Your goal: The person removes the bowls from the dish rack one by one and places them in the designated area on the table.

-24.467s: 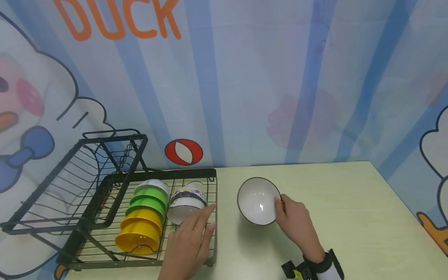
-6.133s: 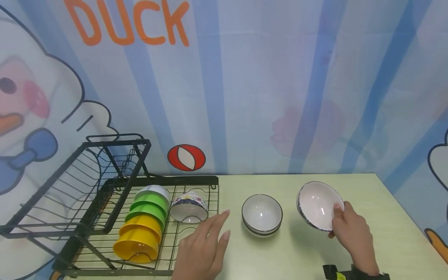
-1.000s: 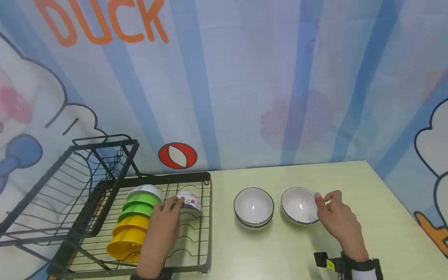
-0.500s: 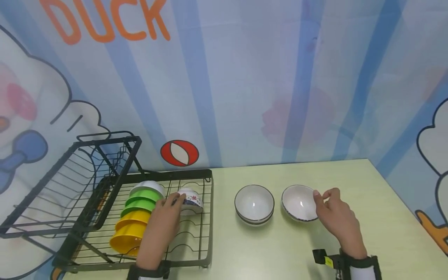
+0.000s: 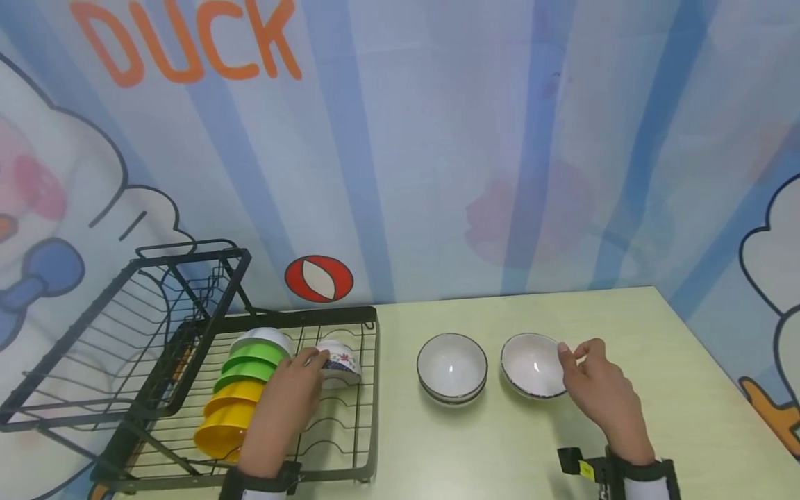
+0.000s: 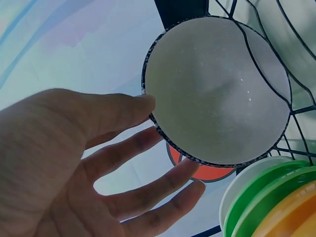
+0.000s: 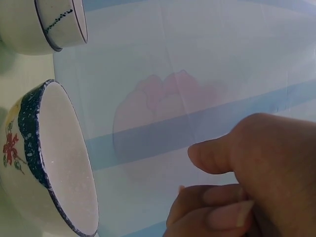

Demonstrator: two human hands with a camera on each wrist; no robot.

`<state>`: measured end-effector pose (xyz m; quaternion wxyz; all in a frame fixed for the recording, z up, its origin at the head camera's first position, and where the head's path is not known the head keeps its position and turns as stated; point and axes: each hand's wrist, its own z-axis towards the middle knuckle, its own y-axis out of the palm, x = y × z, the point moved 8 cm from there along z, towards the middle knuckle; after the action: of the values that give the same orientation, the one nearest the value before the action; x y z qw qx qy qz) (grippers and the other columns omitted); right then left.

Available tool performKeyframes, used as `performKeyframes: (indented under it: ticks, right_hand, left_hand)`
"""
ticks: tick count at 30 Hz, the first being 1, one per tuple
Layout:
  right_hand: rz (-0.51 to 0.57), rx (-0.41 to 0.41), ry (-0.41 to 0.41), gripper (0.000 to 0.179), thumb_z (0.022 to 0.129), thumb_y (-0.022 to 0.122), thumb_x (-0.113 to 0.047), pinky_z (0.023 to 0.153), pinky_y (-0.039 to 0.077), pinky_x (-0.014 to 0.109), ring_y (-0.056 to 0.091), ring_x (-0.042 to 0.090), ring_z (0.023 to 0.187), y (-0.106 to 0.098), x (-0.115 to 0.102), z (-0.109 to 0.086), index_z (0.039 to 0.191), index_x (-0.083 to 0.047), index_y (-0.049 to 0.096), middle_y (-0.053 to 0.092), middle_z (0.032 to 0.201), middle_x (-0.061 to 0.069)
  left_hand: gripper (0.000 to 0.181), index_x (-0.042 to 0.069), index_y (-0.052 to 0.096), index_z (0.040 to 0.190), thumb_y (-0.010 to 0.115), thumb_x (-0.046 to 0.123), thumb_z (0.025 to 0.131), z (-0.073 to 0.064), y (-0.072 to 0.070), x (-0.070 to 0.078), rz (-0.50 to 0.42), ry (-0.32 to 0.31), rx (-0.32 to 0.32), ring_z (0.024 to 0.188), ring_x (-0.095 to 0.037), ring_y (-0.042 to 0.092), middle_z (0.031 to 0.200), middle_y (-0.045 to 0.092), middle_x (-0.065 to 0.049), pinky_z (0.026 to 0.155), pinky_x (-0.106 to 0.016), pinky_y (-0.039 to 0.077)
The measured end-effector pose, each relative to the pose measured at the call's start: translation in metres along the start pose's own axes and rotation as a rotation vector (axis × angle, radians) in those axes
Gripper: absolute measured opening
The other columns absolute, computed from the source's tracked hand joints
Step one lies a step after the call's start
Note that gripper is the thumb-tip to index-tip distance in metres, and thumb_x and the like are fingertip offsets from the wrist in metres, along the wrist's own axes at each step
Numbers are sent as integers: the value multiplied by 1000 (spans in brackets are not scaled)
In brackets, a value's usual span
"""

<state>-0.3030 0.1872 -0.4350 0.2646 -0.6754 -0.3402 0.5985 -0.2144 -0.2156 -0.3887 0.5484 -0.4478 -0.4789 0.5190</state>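
Note:
My left hand [image 5: 289, 392] reaches into the black dish rack [image 5: 373, 437] and pinches the rim of a flowered white bowl [image 5: 341, 361]. In the left wrist view the thumb lies at the rim of that bowl [image 6: 217, 94], with the fingers spread behind it. My right hand [image 5: 603, 389] hovers beside another flowered bowl [image 5: 533, 366] that stands upright on the table. In the right wrist view its fingers are loosely curled, holding nothing, apart from the blue-rimmed bowl [image 7: 69, 163]. Left of this one stand two nested white bowls [image 5: 453, 368].
A row of nested bowls leans in the rack: yellow bowls [image 5: 223, 423] in front, green bowls [image 5: 250, 361] behind, a white bowl [image 5: 265, 337] at the back. An upper wire tier [image 5: 125, 326] rises at the rack's left. A printed cloth [image 5: 425, 173] hangs behind the table [image 5: 500, 458].
Since 6.1 s ago, the flowered bowl in my right hand was set on the table and released. My left hand moved left to the rack bowl and pinched it. Over the last second, little moved.

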Motion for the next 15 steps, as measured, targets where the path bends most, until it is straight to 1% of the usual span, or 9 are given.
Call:
performKeyframes:
  ticks: [3, 9, 15]
  right_hand:
    - [-3, -2, -3, 63, 104, 26, -55, 49, 37, 32, 51, 23, 63, 1, 0, 0, 126, 4, 36, 59, 77, 11]
    - [-9, -3, -7, 63, 104, 27, -54, 49, 37, 32, 50, 23, 62, 1, -1, 0, 125, 4, 36, 57, 75, 9]
    - [-9, -6, -4, 62, 104, 28, -54, 49, 37, 32, 50, 22, 61, 1, -2, -1, 124, 4, 37, 56, 74, 9]
  left_hand:
    - [40, 3, 63, 129, 68, 7, 90, 1, 1, -1, -3, 3, -18, 108, -39, 63, 131, 62, -17, 96, -51, 54]
    - [37, 3, 65, 126, 70, 8, 90, 8, -1, -1, -11, 15, -27, 105, -36, 64, 125, 65, -17, 95, -49, 56]
    - [36, 5, 65, 126, 70, 10, 90, 14, 3, -5, -19, 3, -60, 102, -36, 64, 125, 65, -16, 92, -48, 57]
